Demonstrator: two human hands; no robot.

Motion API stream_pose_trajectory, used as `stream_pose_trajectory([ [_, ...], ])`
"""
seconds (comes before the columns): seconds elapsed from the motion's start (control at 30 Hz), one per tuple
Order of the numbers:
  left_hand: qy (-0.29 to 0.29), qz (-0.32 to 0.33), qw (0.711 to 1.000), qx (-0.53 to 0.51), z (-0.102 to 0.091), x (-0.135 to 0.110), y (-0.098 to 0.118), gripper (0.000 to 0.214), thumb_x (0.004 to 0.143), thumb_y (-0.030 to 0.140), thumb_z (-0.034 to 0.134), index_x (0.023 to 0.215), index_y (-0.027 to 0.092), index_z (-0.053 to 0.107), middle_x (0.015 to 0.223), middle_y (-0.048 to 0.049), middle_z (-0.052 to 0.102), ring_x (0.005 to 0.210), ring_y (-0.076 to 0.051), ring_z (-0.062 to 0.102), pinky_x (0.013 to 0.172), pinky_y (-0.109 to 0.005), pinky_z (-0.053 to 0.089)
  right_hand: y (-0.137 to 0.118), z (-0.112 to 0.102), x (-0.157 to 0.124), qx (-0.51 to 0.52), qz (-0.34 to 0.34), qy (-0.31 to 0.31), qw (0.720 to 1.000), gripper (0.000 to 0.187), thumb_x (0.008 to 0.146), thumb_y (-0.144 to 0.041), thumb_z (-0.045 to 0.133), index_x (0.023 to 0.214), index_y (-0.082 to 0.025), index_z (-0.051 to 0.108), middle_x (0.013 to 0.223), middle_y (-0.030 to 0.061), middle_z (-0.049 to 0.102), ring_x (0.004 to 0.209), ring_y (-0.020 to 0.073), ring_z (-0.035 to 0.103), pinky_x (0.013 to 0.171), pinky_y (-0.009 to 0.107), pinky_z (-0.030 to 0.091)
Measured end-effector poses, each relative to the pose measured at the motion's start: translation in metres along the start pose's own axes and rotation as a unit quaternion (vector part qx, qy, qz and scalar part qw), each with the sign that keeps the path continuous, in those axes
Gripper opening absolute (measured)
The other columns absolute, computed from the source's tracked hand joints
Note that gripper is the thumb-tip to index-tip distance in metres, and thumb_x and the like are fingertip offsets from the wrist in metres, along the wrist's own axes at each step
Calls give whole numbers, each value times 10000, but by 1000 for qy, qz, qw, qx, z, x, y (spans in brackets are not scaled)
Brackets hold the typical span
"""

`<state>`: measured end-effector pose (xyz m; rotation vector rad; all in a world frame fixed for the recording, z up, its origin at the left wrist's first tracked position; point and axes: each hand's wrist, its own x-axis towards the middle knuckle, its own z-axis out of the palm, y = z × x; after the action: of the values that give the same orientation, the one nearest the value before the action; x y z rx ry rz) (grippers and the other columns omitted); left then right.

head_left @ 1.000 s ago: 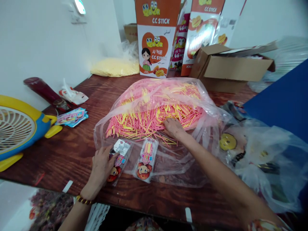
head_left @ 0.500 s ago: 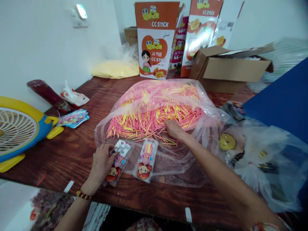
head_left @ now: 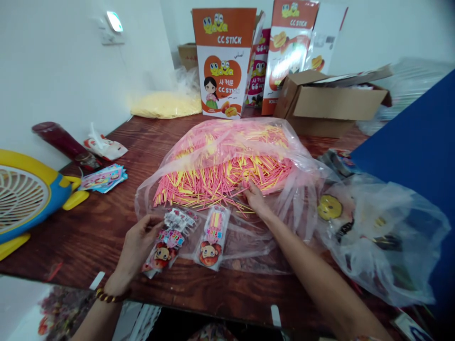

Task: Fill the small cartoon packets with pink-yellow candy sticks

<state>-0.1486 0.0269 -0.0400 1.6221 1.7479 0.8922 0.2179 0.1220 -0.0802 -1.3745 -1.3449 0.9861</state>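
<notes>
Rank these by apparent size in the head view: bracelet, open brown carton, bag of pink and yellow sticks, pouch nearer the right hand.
1. Bag of pink and yellow sticks
2. Open brown carton
3. Pouch nearer the right hand
4. Bracelet

Surface [head_left: 199,293]: dark, grained wood with a slight sheen. Bag [head_left: 263,255]: thin, translucent, crinkled plastic. Sticks [head_left: 209,182]: matt. Packets [head_left: 210,251]: glossy, clear printed film. Open carton [head_left: 336,103]: matt brown cardboard. Upright carton [head_left: 225,61]: smooth printed cardboard. Fan [head_left: 26,189]: smooth, moulded plastic.
</notes>
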Motion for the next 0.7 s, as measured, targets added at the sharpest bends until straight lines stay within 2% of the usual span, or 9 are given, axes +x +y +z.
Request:
stream_pose_trajectory([
  [0.1,5,-14,998,-65,-4,-1,9,324,764,506,665,858,196,652,794,-14,704,739,-184,645,686,-263,495,-7,-5,1,-16,4,14,1000,123,840,-349,451,843,-231,487,670,-26,556,621,157,510,618,272,438],
  [0.17,8,-37,992,-121,-5,-1,16,371,705,518,717,873,193,656,803,-16,713,758,-189,657,706,-270,510,-18,-15,4,-122,4,14,992,114,870,-270,397,875,-218,498,727,0,599,661,165,538,642,275,440],
  [0.2,11,-50,988,-145,-5,-2,20,402,672,523,741,887,192,661,813,-19,719,770,-194,662,717,-278,518,-24,-22,6,-209,6,7,978,140,878,-223,374,908,-206,510,784,24,628,706,172,560,668,278,440],
  [0.27,21,-76,980,-181,-4,-2,27,463,610,531,782,904,191,672,831,-25,730,786,-203,669,730,-292,530,-34,-35,7,-380,27,-44,923,191,877,-153,377,975,-175,539,894,81,670,787,192,597,701,285,430],
  [0.33,31,-93,974,-202,-3,-4,33,492,560,535,809,887,191,682,822,-25,733,776,-204,667,725,-297,536,-41,-49,3,-459,51,-92,882,198,862,-119,423,991,-144,571,940,134,692,829,219,624,703,291,415],
  [0.43,37,-104,971,-212,-1,-6,38,483,528,529,827,848,191,697,789,-17,732,750,-191,656,711,-283,534,-44,-65,-12,-486,71,-118,863,206,876,-107,441,1004,-121,601,964,171,709,861,237,652,691,285,402],
  [0.53,33,-102,971,-214,0,-9,40,459,544,520,827,840,190,707,789,-12,732,746,-180,646,702,-265,527,-44,-71,-30,-513,96,-134,843,227,927,-160,426,1049,-120,614,994,176,723,897,238,674,683,273,406],
  [0.7,28,-105,971,-212,3,-12,40,477,537,535,833,841,187,715,782,-16,737,739,-185,653,685,-263,531,-50,-53,-46,-534,108,-152,825,265,951,-231,427,1055,-117,643,1039,203,723,937,260,686,700,290,440],
])
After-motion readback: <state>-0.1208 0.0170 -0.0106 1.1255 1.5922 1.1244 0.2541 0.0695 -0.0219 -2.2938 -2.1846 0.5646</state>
